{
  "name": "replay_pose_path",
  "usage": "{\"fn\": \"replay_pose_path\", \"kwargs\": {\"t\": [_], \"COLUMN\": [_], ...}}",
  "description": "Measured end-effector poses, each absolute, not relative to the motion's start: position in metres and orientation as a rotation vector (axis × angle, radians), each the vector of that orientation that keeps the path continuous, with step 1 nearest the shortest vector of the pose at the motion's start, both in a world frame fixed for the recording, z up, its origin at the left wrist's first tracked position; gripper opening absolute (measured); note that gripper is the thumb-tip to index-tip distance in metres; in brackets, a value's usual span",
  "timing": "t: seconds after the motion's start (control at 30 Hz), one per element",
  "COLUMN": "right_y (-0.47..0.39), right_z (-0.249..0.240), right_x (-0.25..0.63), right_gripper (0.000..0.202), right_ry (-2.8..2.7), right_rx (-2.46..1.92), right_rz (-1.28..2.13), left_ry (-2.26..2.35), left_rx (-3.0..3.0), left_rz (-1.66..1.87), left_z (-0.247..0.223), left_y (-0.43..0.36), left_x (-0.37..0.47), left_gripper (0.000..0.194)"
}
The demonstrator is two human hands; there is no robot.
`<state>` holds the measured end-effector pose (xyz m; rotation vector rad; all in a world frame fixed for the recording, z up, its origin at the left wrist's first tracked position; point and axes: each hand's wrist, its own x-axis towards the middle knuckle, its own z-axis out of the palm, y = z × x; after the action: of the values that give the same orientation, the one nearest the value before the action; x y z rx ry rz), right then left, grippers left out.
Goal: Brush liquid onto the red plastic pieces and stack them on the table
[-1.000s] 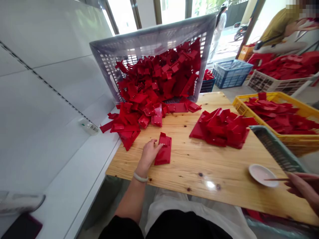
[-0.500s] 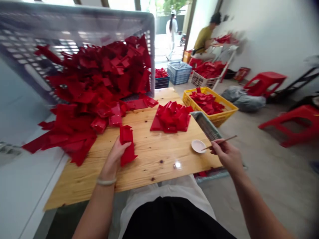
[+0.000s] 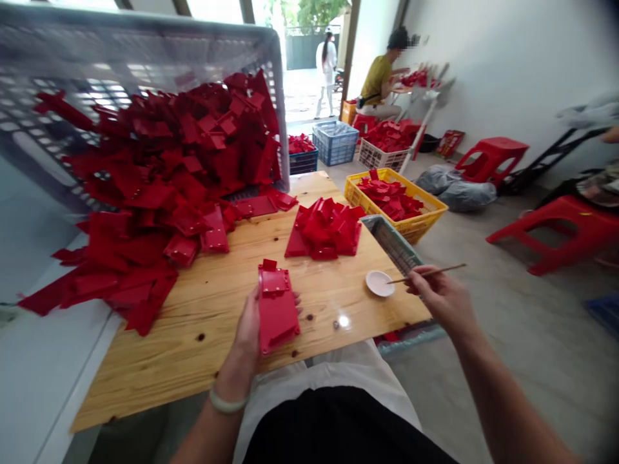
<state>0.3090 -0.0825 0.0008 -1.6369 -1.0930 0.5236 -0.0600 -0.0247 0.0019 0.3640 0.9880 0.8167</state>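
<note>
My left hand [image 3: 248, 325] is closed around a flat red plastic part [image 3: 279, 312], held just over the near side of the wooden table; its raised flaps and small holes face up. Between the fingers of my right hand [image 3: 438, 293] is a thin wooden stick [image 3: 442, 269], its left tip at a small white dish [image 3: 380, 284]; whether that end is a brush I cannot tell. A stack of similar red parts [image 3: 325, 232] lies behind the dish, to its left.
A grey crate [image 3: 145, 42] lies tipped on its side at the left, red parts [image 3: 130, 245] spilling onto the wooden table [image 3: 203, 309]. A yellow crate [image 3: 430, 222], red stools [image 3: 556, 222] and grey bags [image 3: 467, 190] stand on the floor. A seated person [image 3: 380, 74] works behind.
My left hand has brought the red part right and toward me and turned its face upward. The stick's tip has moved left to the dish. The view has shifted slightly.
</note>
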Motion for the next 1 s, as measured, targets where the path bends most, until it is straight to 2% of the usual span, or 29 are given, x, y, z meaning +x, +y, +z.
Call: {"fn": "replay_pose_path", "kwargs": {"t": [0.1,0.2,0.33,0.53,0.7,0.8,1.0], "right_y": [-0.089,-0.099,-0.11,-0.104,-0.101,-0.101,-0.102], "right_z": [0.018,0.039,0.061,0.062,0.06,0.06,0.057], "right_x": [0.29,0.256,0.205,0.165,0.159,0.16,0.163], "right_gripper": [0.043,0.033,0.019,0.005,0.003,0.008,0.014], "right_ry": [-1.027,-0.993,-1.07,-1.192,-1.227,-1.271,-1.3], "right_rx": [-1.554,-1.443,-1.223,-0.974,-0.941,-0.931,-0.943], "right_rz": [0.507,0.573,0.705,0.752,0.771,0.78,0.771], "left_ry": [0.864,0.736,0.653,0.666,0.64,0.623,0.631], "left_rx": [0.287,0.259,0.289,0.284,0.281,0.272,0.296], "left_rz": [0.82,0.826,0.822,0.831,0.792,0.804,0.813], "left_z": [0.009,0.024,0.041,0.048,0.054,0.057,0.049], "left_y": [-0.04,-0.055,-0.071,-0.082,-0.084,-0.083,-0.084], "left_x": [-0.047,-0.033,-0.024,-0.022,-0.019,-0.016,-0.016], "left_gripper": [0.069,0.082,0.088,0.093,0.096,0.098,0.092]}}
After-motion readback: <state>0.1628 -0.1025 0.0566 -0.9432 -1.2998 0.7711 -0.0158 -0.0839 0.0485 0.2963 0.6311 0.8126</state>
